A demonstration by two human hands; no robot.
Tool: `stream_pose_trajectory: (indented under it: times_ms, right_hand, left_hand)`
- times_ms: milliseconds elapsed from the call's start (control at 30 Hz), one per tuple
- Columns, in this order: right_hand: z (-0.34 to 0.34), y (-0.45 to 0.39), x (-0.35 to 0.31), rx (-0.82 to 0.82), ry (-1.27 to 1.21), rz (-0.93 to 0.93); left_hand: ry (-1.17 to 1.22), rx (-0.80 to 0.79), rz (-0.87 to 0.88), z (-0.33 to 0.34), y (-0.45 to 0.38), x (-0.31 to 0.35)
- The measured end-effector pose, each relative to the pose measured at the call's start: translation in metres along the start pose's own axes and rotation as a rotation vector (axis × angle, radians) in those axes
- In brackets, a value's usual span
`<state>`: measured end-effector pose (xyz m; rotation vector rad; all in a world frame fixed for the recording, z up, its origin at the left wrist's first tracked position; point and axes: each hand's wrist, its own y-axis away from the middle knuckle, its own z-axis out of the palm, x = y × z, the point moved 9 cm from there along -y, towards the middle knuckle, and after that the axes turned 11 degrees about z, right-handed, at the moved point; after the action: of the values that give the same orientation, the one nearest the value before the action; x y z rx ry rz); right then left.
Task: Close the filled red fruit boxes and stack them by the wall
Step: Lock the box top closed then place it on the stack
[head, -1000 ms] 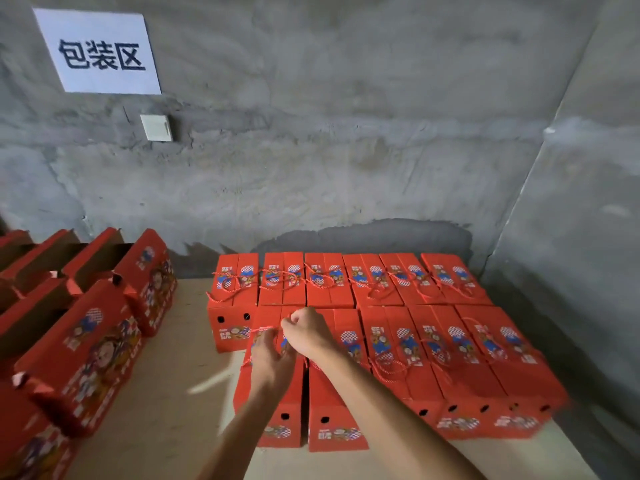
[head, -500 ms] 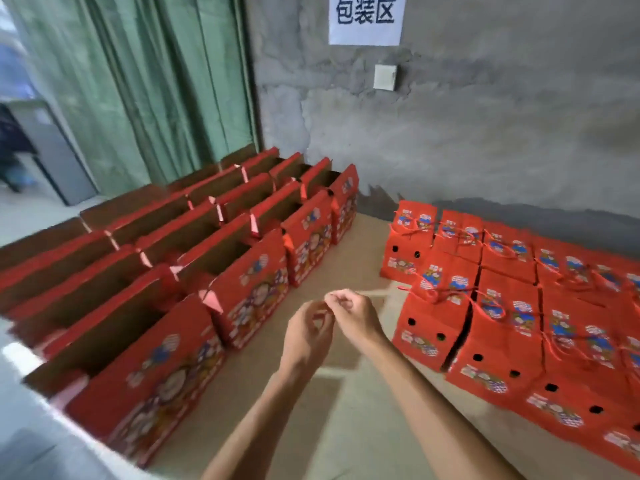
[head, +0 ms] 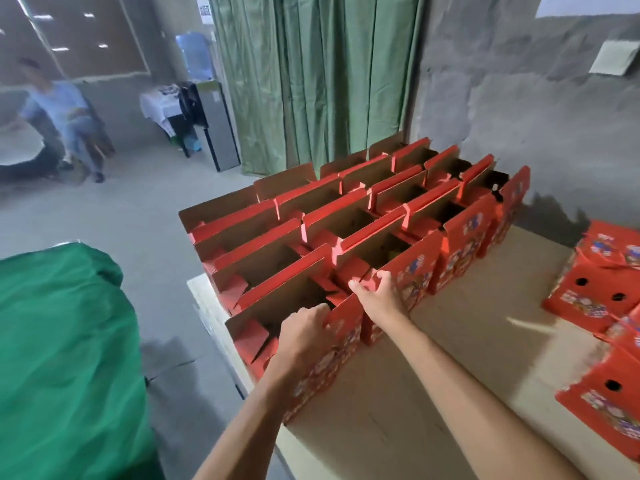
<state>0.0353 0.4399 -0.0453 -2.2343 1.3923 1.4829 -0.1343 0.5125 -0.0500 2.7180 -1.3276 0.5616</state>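
Observation:
Several open red fruit boxes stand in rows on the left part of the table, flaps up, their contents hidden in shadow. My left hand grips the top edge of the nearest open box, fingers curled over its printed front panel. At the far end of that rim, where the neighbouring box begins, my right hand holds on with fingers hooked inside. Closed red boxes with round holes and string handles lie at the right edge.
A grey concrete wall runs behind the table, and a green curtain hangs beside it. Green cloth covers something low on the left. Far left, a person sits near a water dispenser.
My view swung left from the closed boxes to the open ones. Both hands left the string handle, crossed the table, and now hold the nearest open box.

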Motion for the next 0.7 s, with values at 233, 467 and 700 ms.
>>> stream_pose_trajectory:
  times_ms: [233, 467, 700]
  right_hand:
    - [-0.025, -0.004, 0.050, 0.096, 0.182, 0.152]
    - [-0.139, 0.032, 0.143, 0.205, 0.590, 0.289]
    - [-0.273, 0.122, 0.285, 0.180, 0.694, 0.652]
  left_hand:
    - [0.029, -0.056, 0.419, 0.026, 0.033, 0.078]
    - [0.214, -0.150, 0.733, 0.064, 0.067, 0.213]
    - [0.127, -0.306, 1.166, 0.113, 0.113, 0.371]
